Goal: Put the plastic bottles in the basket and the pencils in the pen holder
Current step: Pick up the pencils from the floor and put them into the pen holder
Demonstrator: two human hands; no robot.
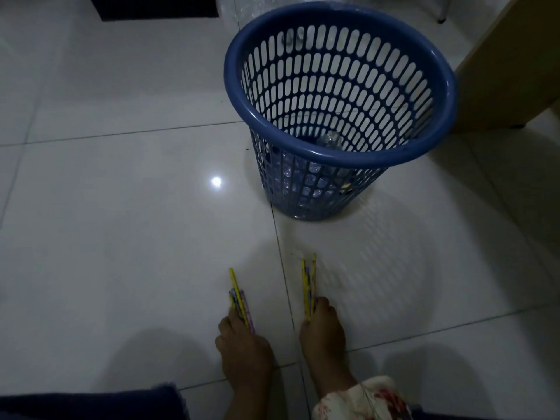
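A blue slotted plastic basket (341, 153) stands on the white tiled floor at upper right, with clear plastic bottles (328, 140) lying in its bottom. Low in the frame, my left hand (242, 347) grips a bunch of yellow and purple pencils (239, 295) that point away from me. Just to its right, my right hand (322, 328) grips a second bunch of yellow pencils (309, 283), also pointing forward. Both bunches sit low over the floor. No pen holder is in view.
A wooden cabinet side (512, 56) rises at the far right beside the basket. A dark mat (157, 7) lies at the top left, and clear plastic (236, 10) sits behind the basket. Dark blue fabric (91, 404) covers the bottom left corner.
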